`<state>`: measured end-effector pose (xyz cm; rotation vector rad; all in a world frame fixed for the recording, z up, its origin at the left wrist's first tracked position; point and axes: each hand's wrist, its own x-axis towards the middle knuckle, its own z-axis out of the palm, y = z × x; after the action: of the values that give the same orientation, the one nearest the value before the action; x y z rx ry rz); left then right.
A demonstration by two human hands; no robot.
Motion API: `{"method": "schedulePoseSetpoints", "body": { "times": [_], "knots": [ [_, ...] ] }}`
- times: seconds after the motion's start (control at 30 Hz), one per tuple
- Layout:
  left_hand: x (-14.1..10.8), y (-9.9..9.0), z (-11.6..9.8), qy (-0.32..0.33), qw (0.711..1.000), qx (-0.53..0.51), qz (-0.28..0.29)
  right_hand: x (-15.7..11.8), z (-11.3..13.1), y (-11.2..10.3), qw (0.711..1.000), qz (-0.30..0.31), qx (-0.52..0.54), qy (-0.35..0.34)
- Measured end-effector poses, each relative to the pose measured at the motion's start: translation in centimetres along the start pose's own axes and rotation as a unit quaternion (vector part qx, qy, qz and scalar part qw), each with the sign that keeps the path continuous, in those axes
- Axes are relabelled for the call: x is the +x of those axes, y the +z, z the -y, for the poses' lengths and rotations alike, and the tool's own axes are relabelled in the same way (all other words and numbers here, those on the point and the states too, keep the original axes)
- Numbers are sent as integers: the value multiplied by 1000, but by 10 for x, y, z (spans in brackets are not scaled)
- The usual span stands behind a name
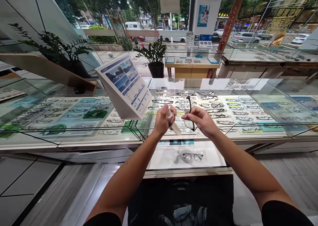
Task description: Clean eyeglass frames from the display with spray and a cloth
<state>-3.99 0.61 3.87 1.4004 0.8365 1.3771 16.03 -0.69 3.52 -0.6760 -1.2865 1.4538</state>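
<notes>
In front of me, above the glass counter, my left hand [162, 119] is closed around a small spray bottle [176, 129]. Its white top shows at the thumb and its pale body slants down below the fingers. To the right, my right hand [202, 119] pinches a pair of dark-framed eyeglasses [190, 104] between thumb and fingertips. The eyeglasses are turned upright on edge, a short way from the bottle's top. Under both hands, on a pulled-out white drawer or shelf [164, 158], another pair of glasses [193, 157] lies in a clear plastic bag.
Rows of eyeglasses fill the glass display counter [74, 138] on both sides. A tent-shaped printed card [126, 87] stands on the glass left of my hands. Behind the counter are a potted plant [156, 68], a small display table [193, 66] and the shop window.
</notes>
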Motion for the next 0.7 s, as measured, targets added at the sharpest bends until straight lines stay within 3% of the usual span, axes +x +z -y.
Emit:
{"method": "schedulePoseSetpoints", "body": {
  "times": [0.1, 0.3, 0.53, 0.7],
  "knots": [
    [-4, -3, 4, 55, 995, 72, -41, -2, -6, 6, 1000, 18, 7, 11],
    [-9, -4, 2, 73, 981, 180, -3, -5, -11, 15, 999, 45, 19, 20],
    [-6, -3, 4, 21, 993, 102, 58, -6, -9, 16, 998, 51, 17, 17],
    [-7, -3, 5, 10, 993, 98, 66, -6, -9, 16, 998, 62, 27, 17]
  ]
}}
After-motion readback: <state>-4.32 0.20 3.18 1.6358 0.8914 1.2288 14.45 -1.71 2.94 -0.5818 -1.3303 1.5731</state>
